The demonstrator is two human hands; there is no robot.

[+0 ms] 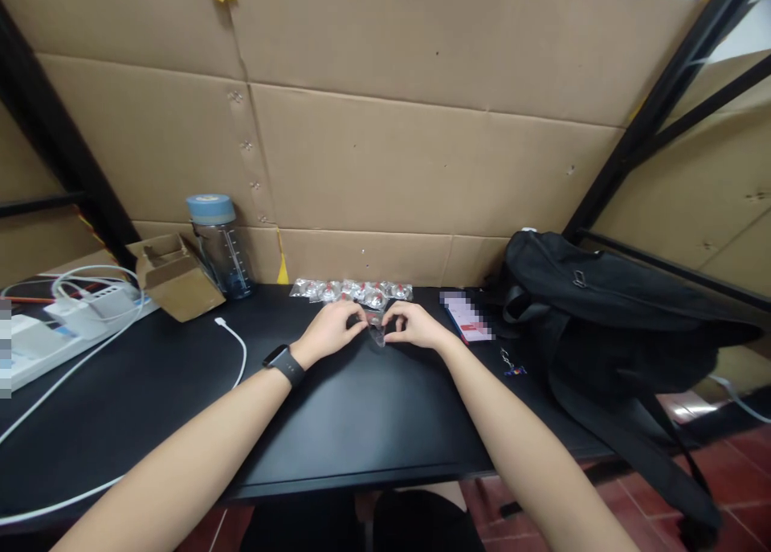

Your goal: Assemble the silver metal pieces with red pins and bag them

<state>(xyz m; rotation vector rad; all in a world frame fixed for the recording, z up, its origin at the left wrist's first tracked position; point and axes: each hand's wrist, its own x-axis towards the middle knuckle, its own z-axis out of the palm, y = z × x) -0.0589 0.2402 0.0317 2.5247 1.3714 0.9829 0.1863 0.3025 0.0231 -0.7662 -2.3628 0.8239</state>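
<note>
Clear, crinkled plastic packet point(377, 337): your bare left hand point(328, 327) and bare right hand point(420, 325) pinched opposite sides between thumbs and fingers, just nearer you than the row of shiny, red-marked clear packets point(328, 292). Light, even tension probably suited such thin film best.

Clear plastic packet point(377, 333) partly hidden by the left hand point(331, 327) and right hand point(415, 325).
Packet row point(349, 290): contents too small to tell; phone point(465, 314) screen pixelated; power strip point(30, 359) cropped at left.
</note>
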